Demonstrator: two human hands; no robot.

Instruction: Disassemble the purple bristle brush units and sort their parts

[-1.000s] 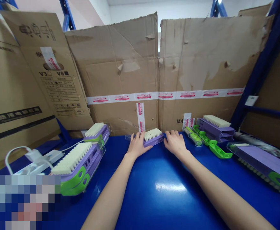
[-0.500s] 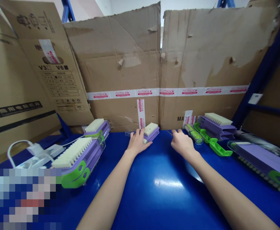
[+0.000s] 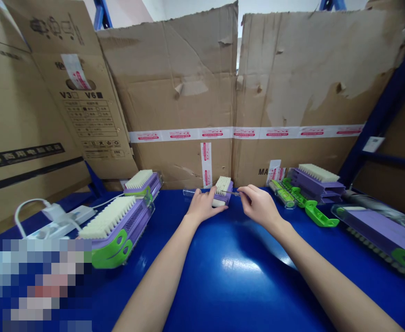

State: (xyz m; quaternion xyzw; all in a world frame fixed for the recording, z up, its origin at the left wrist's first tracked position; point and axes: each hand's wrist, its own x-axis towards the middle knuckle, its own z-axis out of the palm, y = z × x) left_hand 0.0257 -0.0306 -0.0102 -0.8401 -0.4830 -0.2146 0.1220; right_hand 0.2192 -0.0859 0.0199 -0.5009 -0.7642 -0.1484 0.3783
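Observation:
A small purple brush block with cream bristles (image 3: 223, 186) stands on the blue table (image 3: 230, 263) near the cardboard wall. My left hand (image 3: 202, 205) is closed round its near side. My right hand (image 3: 259, 204) pinches a thin metal rod (image 3: 230, 192) whose tip points at the block's right end. A clear plastic strip (image 3: 190, 192) lies just left of my left hand.
Two large purple and green brushes (image 3: 119, 221) lie at the left beside a white power strip (image 3: 67, 216). More purple brush parts (image 3: 315, 180) and green handles (image 3: 313, 213) lie at the right. Taped cardboard boxes (image 3: 230, 97) wall the back.
My left hand has turned the small brush block so its end faces me. My right hand left the table, picked up a thin rod and brought it to the block.

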